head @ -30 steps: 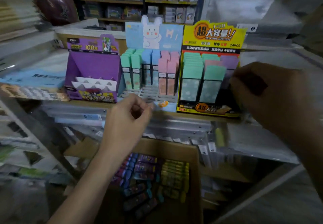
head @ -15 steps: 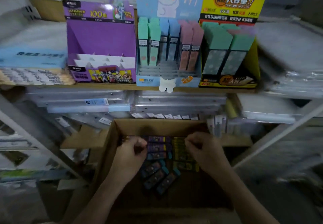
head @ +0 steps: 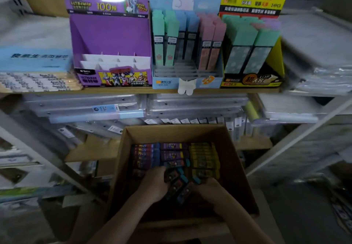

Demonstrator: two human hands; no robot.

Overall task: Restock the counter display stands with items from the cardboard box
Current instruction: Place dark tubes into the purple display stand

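Cardboard box [head: 235, 167]: inside, left hand [head: 153, 185] and right hand [head: 210, 189] curl fingers [head: 161, 172] round loose packs [head: 178, 186]; best squared together before lifting.

Clear plastic folders [head: 85, 108] lie stacked on the shelf beneath the wooden surface [head: 133, 91]. At left, a light-blue pack [head: 36, 58] rests on labelled packets [head: 38, 83]. Plastic-wrapped stacks [head: 323, 79] sit at right.

I see a dim, soft feed, glare on the purple stand [head: 106, 1], edges blurred and bowed, box [head: 171, 133] interior shadowed.
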